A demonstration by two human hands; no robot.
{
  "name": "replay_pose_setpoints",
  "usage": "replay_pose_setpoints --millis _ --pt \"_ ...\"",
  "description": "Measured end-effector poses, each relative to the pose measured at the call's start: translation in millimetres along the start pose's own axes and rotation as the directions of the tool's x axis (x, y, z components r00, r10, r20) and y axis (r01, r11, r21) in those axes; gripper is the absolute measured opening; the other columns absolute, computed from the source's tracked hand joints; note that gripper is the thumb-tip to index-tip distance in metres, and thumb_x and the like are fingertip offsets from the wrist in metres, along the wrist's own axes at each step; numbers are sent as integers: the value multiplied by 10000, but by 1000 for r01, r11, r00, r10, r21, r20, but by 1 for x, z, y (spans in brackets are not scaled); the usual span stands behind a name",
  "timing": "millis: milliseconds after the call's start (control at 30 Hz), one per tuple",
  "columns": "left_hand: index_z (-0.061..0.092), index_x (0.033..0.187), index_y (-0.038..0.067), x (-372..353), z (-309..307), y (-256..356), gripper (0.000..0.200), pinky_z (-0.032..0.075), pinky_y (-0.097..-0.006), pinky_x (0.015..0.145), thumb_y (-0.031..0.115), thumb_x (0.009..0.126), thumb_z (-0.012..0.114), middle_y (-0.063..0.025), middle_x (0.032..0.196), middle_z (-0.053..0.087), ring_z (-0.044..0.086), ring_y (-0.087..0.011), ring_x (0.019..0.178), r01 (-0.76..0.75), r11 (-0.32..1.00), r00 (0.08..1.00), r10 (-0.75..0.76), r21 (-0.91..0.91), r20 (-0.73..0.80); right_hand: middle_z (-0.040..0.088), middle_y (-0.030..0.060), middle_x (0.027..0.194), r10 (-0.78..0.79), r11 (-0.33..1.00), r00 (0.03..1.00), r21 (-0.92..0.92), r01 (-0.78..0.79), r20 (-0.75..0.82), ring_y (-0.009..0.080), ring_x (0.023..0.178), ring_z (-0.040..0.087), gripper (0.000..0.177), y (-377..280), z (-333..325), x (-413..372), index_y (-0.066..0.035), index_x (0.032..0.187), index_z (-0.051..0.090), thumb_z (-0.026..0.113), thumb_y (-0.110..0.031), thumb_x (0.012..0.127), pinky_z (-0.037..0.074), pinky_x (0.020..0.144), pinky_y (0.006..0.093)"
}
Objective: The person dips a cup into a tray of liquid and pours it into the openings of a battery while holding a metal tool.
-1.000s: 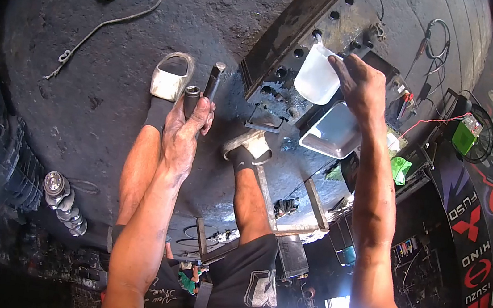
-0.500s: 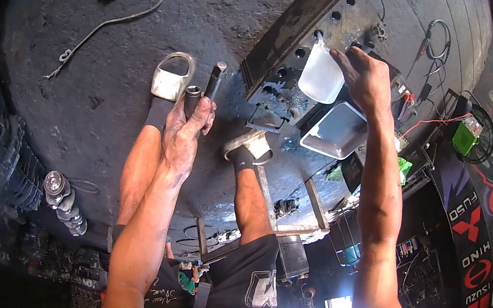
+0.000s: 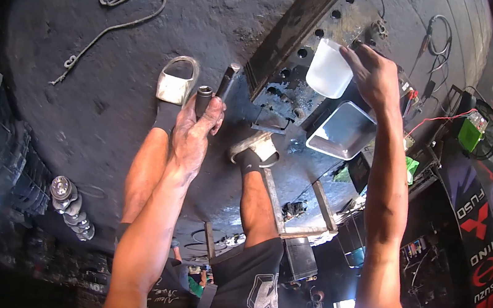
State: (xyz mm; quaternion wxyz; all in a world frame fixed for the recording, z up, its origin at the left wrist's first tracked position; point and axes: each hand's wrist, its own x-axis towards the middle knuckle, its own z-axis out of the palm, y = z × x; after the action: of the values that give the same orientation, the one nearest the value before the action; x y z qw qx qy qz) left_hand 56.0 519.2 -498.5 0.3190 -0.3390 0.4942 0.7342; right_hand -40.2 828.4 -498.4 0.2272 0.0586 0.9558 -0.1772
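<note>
Your left hand (image 3: 192, 137) is closed in a fist around a dark socket (image 3: 202, 99) and a dark metal bar (image 3: 227, 81), both sticking up past your thumb, above the floor (image 3: 114, 68). Your right hand (image 3: 376, 77) is partly curled, its thumb at the upper corner of a whitish tub (image 3: 330, 68); it appears to pinch the rim, though some fingers are hidden. The tub is over a dark metal block (image 3: 344, 30) with a row of round holes; you can't tell here whether it touches. A shallow tray (image 3: 326, 146) sits just beside. A firm pinch, slow wrist and even tilt should suit the thin-looking tub best; grip the socket and bar tightly, well apart from it.
</note>
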Motion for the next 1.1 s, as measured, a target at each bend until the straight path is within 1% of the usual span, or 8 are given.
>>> replay_pose_setpoints --millis 67,133,200,467,500,667,967,1100 --pt "540 914 61 2 9 2 298 359 -222 585 356 929 582 7 773 504 446 -67 657 8 1000 1000 -8 -1 -5 571 136 601 186 971 981 140 -193 61 184 522 537 365 -6 -17 -25 14 813 614 681 -343 848 429 531 323" --pt "533 1022 44 6 7 -4 300 379 -215 609 317 920 604 -18 841 547 500 -75 687 36 999 998 -37 23 54 563 94 596 146 980 975 160 -119 -169 104 527 475 328 15 -13 -60 15 800 602 693 -297 848 404 510 288" --pt "533 1012 51 8 10 -5 293 376 -215 606 321 920 603 -12 835 541 495 -75 686 41 997 994 -49 72 102 603 78 635 447 843 893 359 -400 -53 99 578 523 326 38 -16 -95 13 811 597 730 -285 815 442 553 283" --pt "544 921 103 3 31 4 243 344 -210 573 339 920 601 30 762 508 465 -58 653 -59 973 997 46 224 65 661 170 763 634 772 706 315 -552 -315 243 685 649 351 175 72 -223 -11 888 611 768 -299 762 495 674 343" --pt "546 934 100 0 33 3 241 350 -207 572 334 919 601 29 765 513 472 -58 657 -66 972 998 62 224 24 663 192 775 754 648 632 364 -670 -178 296 712 661 335 184 78 -233 -16 898 621 751 -300 778 497 672 363" --pt "532 967 60 -11 51 25 234 415 -220 575 284 928 588 -6 760 537 496 -88 638 -137 950 990 122 281 69 651 254 836 777 629 599 239 -740 -194 414 853 636 351 232 117 -298 -26 953 630 661 -352 827 495 777 467" --pt "515 1015 26 30 98 80 302 381 -280 664 323 960 509 -46 865 519 467 -132 753 -416 886 835 283 204 472 657 224 952 895 442 437 54 -895 -83 386 939 633 342 328 199 -319 -46 1005 647 673 -324 806 507 814 473" --pt "492 1036 22 24 83 88 290 359 -296 689 306 977 472 -54 885 508 444 -138 760 -385 913 804 260 134 535 578 221 1079 853 475 441 66 -878 -279 400 970 611 264 374 247 -324 -49 984 658 661 -214 778 504 838 458"
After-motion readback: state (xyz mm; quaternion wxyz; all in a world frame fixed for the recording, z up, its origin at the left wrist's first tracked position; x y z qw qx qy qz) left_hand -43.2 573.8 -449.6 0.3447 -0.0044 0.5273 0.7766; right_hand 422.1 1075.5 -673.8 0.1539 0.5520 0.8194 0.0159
